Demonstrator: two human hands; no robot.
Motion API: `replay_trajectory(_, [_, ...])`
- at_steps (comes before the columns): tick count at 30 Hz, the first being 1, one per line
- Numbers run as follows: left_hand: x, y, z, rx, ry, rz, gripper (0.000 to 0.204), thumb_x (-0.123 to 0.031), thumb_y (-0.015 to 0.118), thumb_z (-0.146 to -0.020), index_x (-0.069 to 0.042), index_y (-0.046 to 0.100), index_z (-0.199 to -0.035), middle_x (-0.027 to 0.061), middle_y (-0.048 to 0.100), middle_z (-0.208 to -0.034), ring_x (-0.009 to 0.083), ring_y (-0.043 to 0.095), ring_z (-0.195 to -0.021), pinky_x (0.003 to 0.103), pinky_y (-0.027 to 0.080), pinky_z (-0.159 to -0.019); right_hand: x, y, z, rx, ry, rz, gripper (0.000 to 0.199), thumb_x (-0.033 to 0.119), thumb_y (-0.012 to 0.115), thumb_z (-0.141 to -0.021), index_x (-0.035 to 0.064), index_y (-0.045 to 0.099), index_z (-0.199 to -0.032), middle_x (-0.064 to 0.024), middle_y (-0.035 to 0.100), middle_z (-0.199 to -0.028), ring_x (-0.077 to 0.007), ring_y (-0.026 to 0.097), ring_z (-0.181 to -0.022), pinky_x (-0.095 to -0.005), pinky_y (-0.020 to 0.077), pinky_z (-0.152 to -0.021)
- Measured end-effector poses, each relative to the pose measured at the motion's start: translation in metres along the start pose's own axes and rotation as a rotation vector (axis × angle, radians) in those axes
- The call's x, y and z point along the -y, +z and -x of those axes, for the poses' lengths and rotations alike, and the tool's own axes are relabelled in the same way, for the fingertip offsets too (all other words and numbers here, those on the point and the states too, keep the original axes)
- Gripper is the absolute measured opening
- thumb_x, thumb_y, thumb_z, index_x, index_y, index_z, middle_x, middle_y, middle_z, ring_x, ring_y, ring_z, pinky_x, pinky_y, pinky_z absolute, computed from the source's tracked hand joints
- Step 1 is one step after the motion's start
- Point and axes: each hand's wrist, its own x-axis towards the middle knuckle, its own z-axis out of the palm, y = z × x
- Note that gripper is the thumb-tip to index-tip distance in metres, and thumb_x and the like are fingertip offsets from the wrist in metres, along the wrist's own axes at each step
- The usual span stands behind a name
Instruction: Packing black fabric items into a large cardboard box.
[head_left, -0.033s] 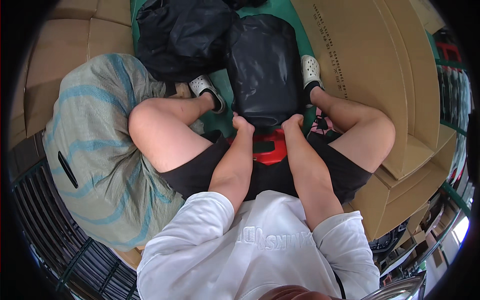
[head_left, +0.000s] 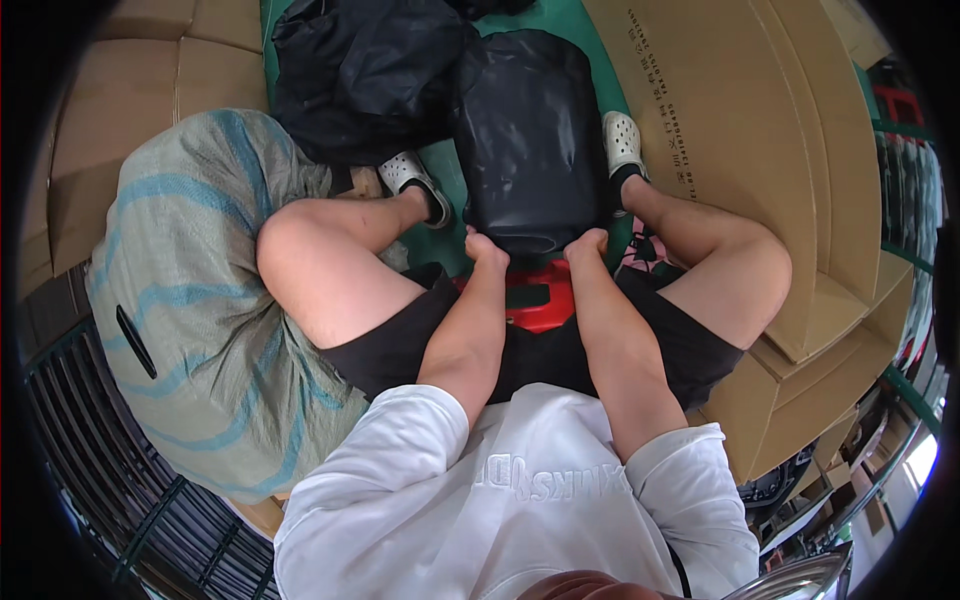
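A smooth, glossy black bag, filled out to a rounded block, lies in front of me between my feet. My left hand is closed at its near left corner. At the near right corner, my right hand is closed in the same way. Most of the fingers on both hands are hidden beneath or behind the bag. Beyond it to the left, a slack, crumpled black bag touches its side. Under my hands shows a red plastic seat or stool with a slot, between my thighs.
A big woven sack with blue stripes stands at my left, a thin black object on it. Large cardboard boxes wall the right side; more cardboard stands far left. Green flooring shows around my shoes. Dark metal racks stand behind the sack.
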Motion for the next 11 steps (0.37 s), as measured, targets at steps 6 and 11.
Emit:
replay_trajectory(6, [0.000, -0.006, -0.011, -0.014, -0.020, -0.146, 0.058, -0.046, 0.040, -0.105, -0.004, 0.052, -0.143, 0.0117, 0.051, -0.148, 0.0250, 0.047, -0.135, 0.041, 0.030, -0.117, -0.004, -0.005, -0.004, 0.202, -0.074, -0.058, 0.057, 0.028, 0.049, -0.083, -0.0047, 0.062, -0.128, -0.0161, 0.061, -0.138, -0.0328, 0.063, -0.119, -0.0447, 0.0509, -0.101])
replay_trajectory(11, [0.027, -0.037, -0.037, 0.221, 0.003, 0.131, 0.079, -0.062, 0.037, -0.101, -0.001, 0.040, -0.151, 0.0149, 0.045, -0.153, 0.0322, 0.039, -0.143, 0.045, 0.025, -0.121, -0.030, 0.005, -0.032, 0.252, 0.058, -0.190, 0.061, 0.036, 0.053, -0.088, -0.0017, 0.058, -0.136, -0.0147, 0.055, -0.145, -0.0290, 0.056, -0.131, -0.0424, 0.0432, -0.110])
